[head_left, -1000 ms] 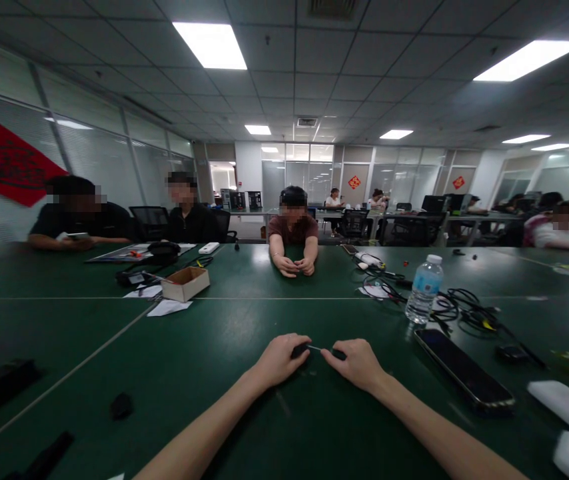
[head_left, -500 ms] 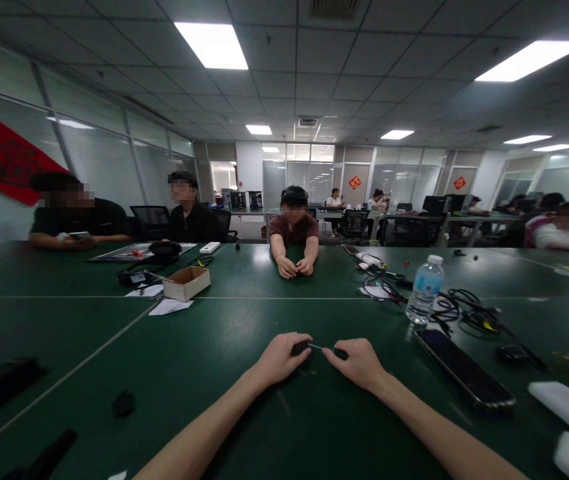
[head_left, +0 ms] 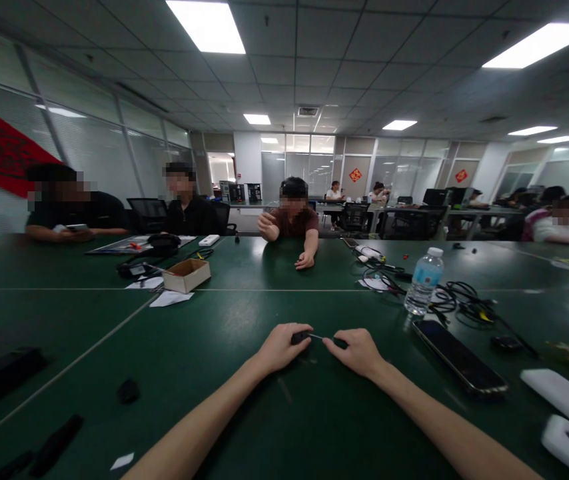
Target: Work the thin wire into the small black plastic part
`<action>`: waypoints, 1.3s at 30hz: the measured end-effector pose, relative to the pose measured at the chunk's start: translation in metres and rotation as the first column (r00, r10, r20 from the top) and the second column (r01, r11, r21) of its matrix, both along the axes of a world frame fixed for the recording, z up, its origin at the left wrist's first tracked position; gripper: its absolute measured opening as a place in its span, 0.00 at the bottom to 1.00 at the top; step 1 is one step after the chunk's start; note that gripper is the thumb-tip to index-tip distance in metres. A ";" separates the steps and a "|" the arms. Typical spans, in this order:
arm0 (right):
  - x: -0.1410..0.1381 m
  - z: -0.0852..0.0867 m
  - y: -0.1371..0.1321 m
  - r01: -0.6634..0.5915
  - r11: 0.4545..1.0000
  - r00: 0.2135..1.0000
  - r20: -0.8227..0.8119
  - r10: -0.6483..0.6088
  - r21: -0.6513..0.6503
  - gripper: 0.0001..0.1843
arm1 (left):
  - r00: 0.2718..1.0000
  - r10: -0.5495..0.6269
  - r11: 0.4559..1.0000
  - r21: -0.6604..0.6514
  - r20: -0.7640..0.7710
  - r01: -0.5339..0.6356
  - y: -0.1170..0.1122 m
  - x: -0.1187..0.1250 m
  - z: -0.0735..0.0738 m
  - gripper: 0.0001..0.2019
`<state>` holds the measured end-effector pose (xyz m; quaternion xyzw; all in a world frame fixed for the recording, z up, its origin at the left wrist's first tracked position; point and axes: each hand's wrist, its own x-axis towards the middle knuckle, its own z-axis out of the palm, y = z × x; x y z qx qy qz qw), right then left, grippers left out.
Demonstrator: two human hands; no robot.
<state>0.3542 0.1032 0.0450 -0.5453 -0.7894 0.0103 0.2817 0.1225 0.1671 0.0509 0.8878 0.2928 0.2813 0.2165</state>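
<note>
Across the wide green table (head_left: 214, 333) from us, a person in a maroon top (head_left: 294, 220) sits at the far edge.
To the right a water bottle (head_left: 421, 287) stands beyond a phone (head_left: 457, 357), both perhaps placed there to give our forearms room. Our left hand (head_left: 282, 347) and right hand (head_left: 362, 351) face each other low at the near middle, probably to steady what spans them. Our left thumb and fingers pinch a black piece (head_left: 300, 338), mostly covered by them. Our right thumb and forefinger curl by a dark patch (head_left: 342, 344); we cannot tell whether they grip a part or only shade the table. Between them runs a slim rod (head_left: 317, 337), its right end too small to make out.
</note>
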 end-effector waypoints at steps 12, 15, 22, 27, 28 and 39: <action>-0.002 -0.002 -0.002 -0.067 0.997 0.997 0.028 0.066 0.031 0.22 | 0.999 0.012 0.999 0.038 -0.035 -0.011 0.005 0.001 -0.006 0.15; -0.008 -0.003 -0.006 -0.163 0.983 0.979 0.137 0.150 0.086 0.20 | 0.996 0.047 0.998 0.056 -0.074 -0.042 0.006 0.003 -0.007 0.15; -0.013 -0.002 -0.004 0.040 0.998 0.999 0.035 -0.042 0.058 0.22 | 0.997 0.023 0.999 0.036 -0.072 -0.021 0.000 0.002 -0.001 0.15; -0.011 -0.004 -0.001 0.117 0.992 0.993 -0.015 -0.118 -0.043 0.21 | 0.997 0.049 0.999 -0.015 -0.056 -0.050 0.001 0.001 0.000 0.15; -0.011 -0.004 0.000 0.125 0.991 0.992 -0.014 -0.126 -0.052 0.21 | 0.997 0.054 0.998 -0.023 -0.048 -0.055 0.001 0.001 0.000 0.16; -0.010 -0.004 -0.001 0.084 0.991 0.996 -0.016 -0.086 -0.106 0.22 | 0.998 0.035 0.999 -0.034 -0.049 -0.036 -0.005 -0.001 0.006 0.15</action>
